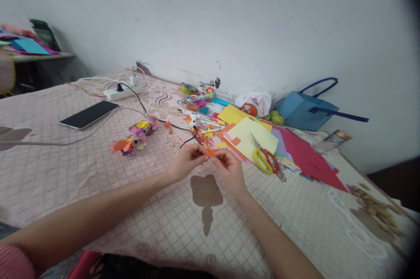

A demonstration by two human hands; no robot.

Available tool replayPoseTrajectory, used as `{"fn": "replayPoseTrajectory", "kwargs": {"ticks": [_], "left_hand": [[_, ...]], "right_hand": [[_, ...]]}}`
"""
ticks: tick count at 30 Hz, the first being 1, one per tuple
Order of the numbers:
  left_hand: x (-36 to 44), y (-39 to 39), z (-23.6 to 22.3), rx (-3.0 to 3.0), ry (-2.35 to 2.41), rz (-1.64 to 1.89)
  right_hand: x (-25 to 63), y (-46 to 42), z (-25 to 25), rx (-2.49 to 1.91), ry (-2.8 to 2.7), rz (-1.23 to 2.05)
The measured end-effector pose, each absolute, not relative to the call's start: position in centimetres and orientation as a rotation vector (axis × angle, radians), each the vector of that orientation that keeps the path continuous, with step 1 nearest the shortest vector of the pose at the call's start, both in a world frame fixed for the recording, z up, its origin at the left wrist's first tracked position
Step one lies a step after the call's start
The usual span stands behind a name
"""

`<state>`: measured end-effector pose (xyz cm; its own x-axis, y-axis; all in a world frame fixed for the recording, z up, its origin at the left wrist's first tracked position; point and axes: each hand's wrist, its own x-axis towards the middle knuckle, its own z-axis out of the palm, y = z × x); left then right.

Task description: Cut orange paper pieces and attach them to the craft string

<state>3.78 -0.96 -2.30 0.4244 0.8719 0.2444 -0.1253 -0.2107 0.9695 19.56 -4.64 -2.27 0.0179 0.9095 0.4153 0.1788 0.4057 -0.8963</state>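
Observation:
A small orange paper piece (211,152) is pinched between both hands above the table. My left hand (187,161) grips its left end with thumb and fingers pressed together. On the other end, my right hand (229,167) holds it the same way; the fingertips cover part of the piece. To the left lies a string of colourful paper flowers (139,134) in purple, yellow, pink and orange. Beyond my hands rests a white glue gun (193,119) with a black cord. Scissors (265,156) with yellow and red handles lie to the right, on pale yellow paper (251,136).
A tablet-like black device (89,114) and a white power strip (123,91) with cables lie at left. Stacked coloured sheets (311,156), white string (290,165) and a blue bag (303,110) occupy the right. Paper scraps (205,136) cover the table's middle, before the wall.

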Motion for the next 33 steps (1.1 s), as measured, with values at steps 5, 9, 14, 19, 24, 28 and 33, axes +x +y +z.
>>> {"fn": "replayPoseTrajectory", "kwargs": {"ticks": [5,9,14,19,24,28,33], "left_hand": [[3.7,-1.1,-1.9,1.466,0.707,1.048],[3.7,-1.2,-1.9,1.478,0.715,1.093],[3.7,-1.2,-1.9,1.412,0.739,1.096],[3.8,-1.3,-1.8,1.385,0.777,1.109],[3.9,-1.4,-1.9,1.382,0.737,1.103],[4.0,-1.4,-1.9,1.369,0.717,1.119],[4.0,-1.3,-2.2,1.420,0.730,1.064]], "right_hand": [[19.4,-4.7,-2.4,-1.059,-1.368,0.893],[19.0,-4.8,-2.6,-1.067,-1.265,0.987],[18.3,-5.0,-2.8,-1.014,-1.137,1.071],[18.3,-5.0,-2.7,-0.976,-1.011,1.129],[18.5,-5.1,-2.4,-1.036,-1.127,1.134],[18.4,-5.2,-2.5,-1.051,-1.180,1.075],[18.3,-5.0,-2.6,-1.061,-1.203,1.015]]}}
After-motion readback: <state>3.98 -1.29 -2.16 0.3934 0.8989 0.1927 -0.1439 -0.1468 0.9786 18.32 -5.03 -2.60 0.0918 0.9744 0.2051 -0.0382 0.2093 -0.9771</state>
